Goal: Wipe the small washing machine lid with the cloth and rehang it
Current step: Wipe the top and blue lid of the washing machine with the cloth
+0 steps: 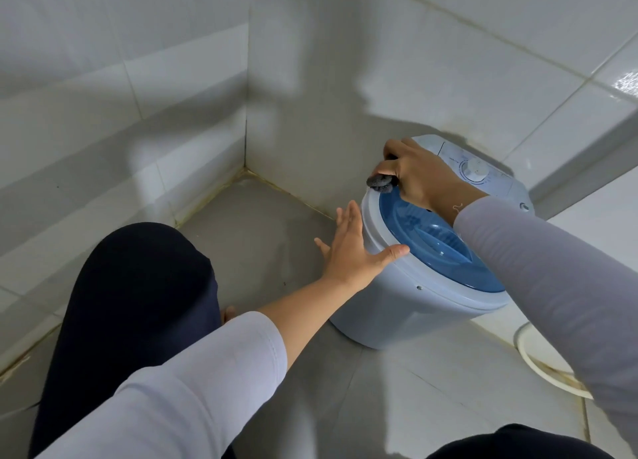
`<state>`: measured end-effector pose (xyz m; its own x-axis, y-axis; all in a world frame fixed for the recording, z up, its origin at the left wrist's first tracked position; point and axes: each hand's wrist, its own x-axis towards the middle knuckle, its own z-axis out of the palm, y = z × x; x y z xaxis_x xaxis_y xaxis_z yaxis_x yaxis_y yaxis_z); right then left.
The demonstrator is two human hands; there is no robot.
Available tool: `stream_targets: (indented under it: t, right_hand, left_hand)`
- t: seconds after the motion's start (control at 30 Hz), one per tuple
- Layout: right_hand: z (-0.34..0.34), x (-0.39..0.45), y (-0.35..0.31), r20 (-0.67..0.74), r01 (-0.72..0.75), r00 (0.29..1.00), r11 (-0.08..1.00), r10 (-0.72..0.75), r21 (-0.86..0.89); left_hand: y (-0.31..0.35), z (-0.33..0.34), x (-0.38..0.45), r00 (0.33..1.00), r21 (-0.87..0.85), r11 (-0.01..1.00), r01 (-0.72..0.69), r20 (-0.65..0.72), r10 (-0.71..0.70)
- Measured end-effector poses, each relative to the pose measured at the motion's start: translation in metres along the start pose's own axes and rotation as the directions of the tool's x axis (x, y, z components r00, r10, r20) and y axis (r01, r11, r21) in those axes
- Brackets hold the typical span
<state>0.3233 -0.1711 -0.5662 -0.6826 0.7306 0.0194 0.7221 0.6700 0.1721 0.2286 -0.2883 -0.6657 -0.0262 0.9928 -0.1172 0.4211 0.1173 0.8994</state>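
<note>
A home bathroom or wash corner. Glossy white wall tiles (103, 89) meet a grey tiled floor (262, 237) with stained grout. A small washing machine (397, 306) stands on the floor beside a white basin (538, 362).

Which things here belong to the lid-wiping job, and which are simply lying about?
Part of the job:
- blue lid
- small washing machine
- dark cloth, bunched in the right hand
- left hand, open against the machine's side

Lying about:
- white basin, at the right edge
</note>
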Motion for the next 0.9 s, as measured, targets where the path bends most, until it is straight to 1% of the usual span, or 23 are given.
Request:
stream_targets:
  t: [0.13, 0.17, 0.23, 0.27, 0.3, 0.43, 0.57, 0.67, 0.83, 0.9]
  right_hand:
    - [-0.005, 0.009, 0.008, 0.047, -0.042, 0.998, 0.998, 0.044, -0.051]
    - [-0.008, 0.011, 0.012, 0.036, -0.079, 0.996, 0.996, 0.080, -0.034]
    - [-0.017, 0.012, 0.023, -0.030, -0.200, 0.979, 0.979, 0.201, 0.050]
    - [-0.022, 0.013, 0.028, -0.049, -0.243, 0.968, 0.966, 0.248, 0.090]
    - [-0.027, 0.012, 0.032, -0.043, -0.258, 0.964, 0.960, 0.264, 0.108]
    - [-0.040, 0.011, 0.033, 0.015, -0.183, 0.983, 0.973, 0.183, 0.138]
    - [-0.028, 0.008, 0.023, 0.078, -0.097, 0.993, 0.983, 0.086, 0.157]
    - [-0.015, 0.007, 0.019, 0.068, -0.034, 0.998, 0.978, 0.020, 0.206]
    - [-0.005, 0.006, 0.023, 0.033, -0.006, 0.999, 0.976, -0.002, 0.218]
    - [-0.003, 0.008, 0.027, 0.026, -0.015, 1.000, 0.976, 0.009, 0.215]
  left_hand:
    - [0.002, -0.007, 0.003, 0.999, 0.053, 0.999, -0.012, 0.041, 0.010]
    - [0.003, -0.010, 0.006, 0.999, 0.074, 0.997, -0.025, 0.049, 0.022]
    - [0.007, -0.021, 0.015, 0.997, 0.107, 0.993, -0.054, 0.053, 0.048]
    - [0.010, -0.028, 0.020, 0.997, 0.123, 0.990, -0.065, 0.054, 0.058]
    - [0.013, -0.034, 0.027, 0.996, 0.142, 0.987, -0.074, 0.059, 0.066]
    - [0.024, -0.051, 0.050, 0.990, 0.204, 0.976, -0.081, 0.133, 0.054]
    - [0.029, -0.057, 0.066, 0.972, 0.191, 0.981, -0.041, 0.233, -0.005]
    - [0.032, -0.059, 0.070, 0.958, 0.189, 0.981, -0.041, 0.286, -0.015]
    - [0.034, -0.061, 0.071, 0.942, 0.175, 0.984, -0.025, 0.332, -0.035]
    - [0.037, -0.063, 0.070, 0.940, 0.167, 0.985, -0.049, 0.340, -0.011]
